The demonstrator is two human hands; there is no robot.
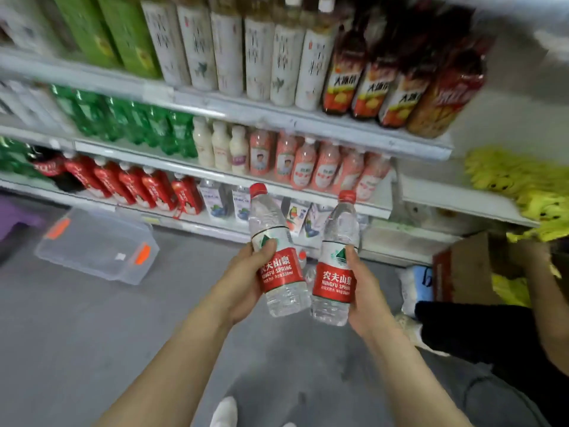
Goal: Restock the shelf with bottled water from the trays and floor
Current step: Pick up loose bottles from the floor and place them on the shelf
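Observation:
I hold two clear water bottles with red caps and red labels out in front of the shelving. My left hand (243, 282) grips the left water bottle (277, 254) around its label. My right hand (365, 288) grips the right water bottle (337, 263) the same way. Both bottles stand roughly upright, side by side, at the height of the lowest shelf (338, 204). That shelf carries small cartons right behind the bottles.
Upper shelves hold green, white, red and pink drink bottles. An empty clear plastic bin (95, 245) with orange clips lies on the grey floor at left. At right, another person's arm (542, 303) reaches near a cardboard box (462, 269) and yellow packs (523, 186).

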